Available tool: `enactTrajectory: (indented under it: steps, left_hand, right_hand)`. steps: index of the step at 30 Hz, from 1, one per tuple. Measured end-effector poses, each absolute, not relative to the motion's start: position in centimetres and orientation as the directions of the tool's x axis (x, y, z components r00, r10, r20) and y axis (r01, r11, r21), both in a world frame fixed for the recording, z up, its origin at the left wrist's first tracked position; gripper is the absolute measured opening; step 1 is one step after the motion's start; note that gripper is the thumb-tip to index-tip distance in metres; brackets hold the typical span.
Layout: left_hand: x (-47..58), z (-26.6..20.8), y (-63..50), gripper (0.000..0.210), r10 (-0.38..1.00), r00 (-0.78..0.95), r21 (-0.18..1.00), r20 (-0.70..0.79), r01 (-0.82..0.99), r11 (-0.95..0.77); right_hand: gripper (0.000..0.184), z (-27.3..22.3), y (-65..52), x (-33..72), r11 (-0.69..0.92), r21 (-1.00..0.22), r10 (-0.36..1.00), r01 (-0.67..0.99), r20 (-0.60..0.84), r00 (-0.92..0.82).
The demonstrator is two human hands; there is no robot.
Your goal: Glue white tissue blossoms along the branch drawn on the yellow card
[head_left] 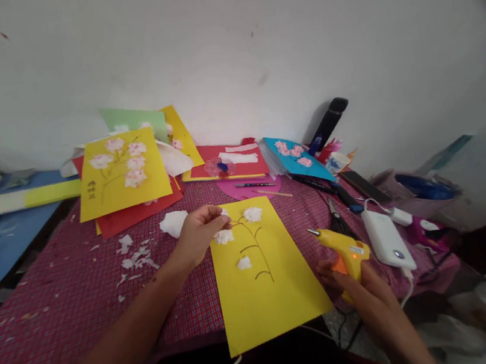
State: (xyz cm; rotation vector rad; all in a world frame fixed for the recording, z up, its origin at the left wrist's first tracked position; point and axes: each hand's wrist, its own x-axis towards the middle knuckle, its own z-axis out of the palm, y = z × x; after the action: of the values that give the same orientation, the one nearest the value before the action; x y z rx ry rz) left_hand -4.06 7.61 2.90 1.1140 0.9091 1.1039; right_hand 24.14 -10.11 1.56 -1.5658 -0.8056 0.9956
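My right hand is wrapped round the handle of a yellow hot glue gun, its orange light lit and its nozzle pointing left, beside the paper. A sheet of yellow paper lies at the table's front edge, with a dark branch drawn on it. White crumpled paper flowers sit along the branch, one of them lower down. Over the sheet's upper left, my left hand is closed in a pinch, a small piece of white paper at its fingertips. Its fingers partly hide that piece.
White paper scraps litter the checked tablecloth. A finished-looking yellow flower card tops a pile at back left. Scissors, a white power bank with cables and a blue card are on the right. A wall stands behind.
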Motion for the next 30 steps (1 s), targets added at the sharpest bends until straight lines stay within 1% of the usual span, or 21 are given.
enactTrajectory:
  steps: [4, 7, 11, 15, 20, 22, 25, 27, 30]
  left_hand:
    - [-4.1, 3.2, 7.5, 0.020, 0.972, 0.232, 0.969, -0.036, -0.231, 0.091]
    - [-4.1, 3.3, 7.3, 0.021, 0.962, 0.269, 0.970, -0.037, -0.223, 0.100]
    - [-4.0, 3.0, 6.9, 0.018, 0.935, 0.353, 0.979, -0.030, -0.178, 0.099]
    - [-3.6, 2.8, 6.5, 0.015, 0.884, 0.464, 0.986, -0.062, -0.110, 0.126]
    - [-3.2, 2.5, 6.1, 0.016, 0.829, 0.549, 0.984, -0.105, -0.064, 0.166]
    - [-3.2, 2.3, 5.9, 0.017, 0.777, 0.616, 0.979, -0.131, -0.043, 0.199]
    - [-3.3, 2.1, 5.7, 0.020, 0.701, 0.694, 0.973, -0.164, -0.005, 0.233]
    - [-3.3, 2.0, 5.7, 0.021, 0.687, 0.708, 0.972, -0.163, -0.006, 0.237]
    - [-3.4, 2.3, 5.8, 0.019, 0.696, 0.703, 0.976, -0.145, -0.015, 0.219]
  right_hand:
    - [0.035, 2.5, -10.5, 23.1, -0.197, -0.980, 0.920, 0.037, -0.172, 0.352]
    - [0.038, 2.2, -11.0, 23.2, -0.192, -0.979, 0.919, 0.071, -0.154, 0.364]
    - [0.038, 1.7, -11.5, 23.8, -0.223, -0.965, 0.918, 0.139, -0.160, 0.362]
    - [0.039, 2.2, -11.5, 24.1, -0.230, -0.963, 0.923, 0.138, -0.171, 0.343]
    - [0.037, 2.9, -10.5, 23.7, -0.215, -0.962, 0.934, 0.170, -0.152, 0.323]
    - [0.035, 2.7, -9.8, 23.6, -0.219, -0.963, 0.941, 0.156, -0.166, 0.295]
    - [0.032, 2.3, -9.1, 23.6, -0.219, -0.973, 0.934, 0.069, -0.189, 0.303]
    - [0.031, 2.0, -8.9, 23.6, -0.225, -0.974, 0.926, 0.009, -0.211, 0.313]
    - [0.033, 2.1, -9.1, 23.5, -0.238, -0.971, 0.918, -0.002, -0.226, 0.327]
